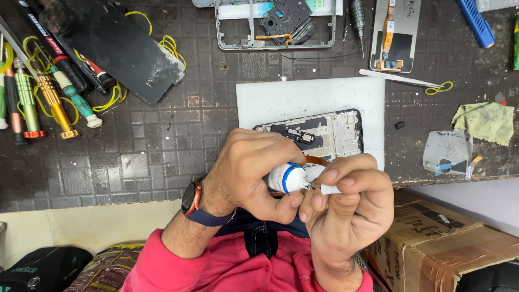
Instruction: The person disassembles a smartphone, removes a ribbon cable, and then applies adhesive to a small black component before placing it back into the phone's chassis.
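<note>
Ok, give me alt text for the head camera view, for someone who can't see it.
Left hand holds a small white tube with a blue band; right hand pinches its white cap. Behind them, an opened black phone frame lies on a white pad.

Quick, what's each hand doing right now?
Left hand: closed around a small white tube with a blue band.
Right hand: fingers pinched shut on a small white cap at the tube's tip.

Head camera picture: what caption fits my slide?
Left hand grips white, blue-banded tube; right hand pinches its small white cap.
</note>
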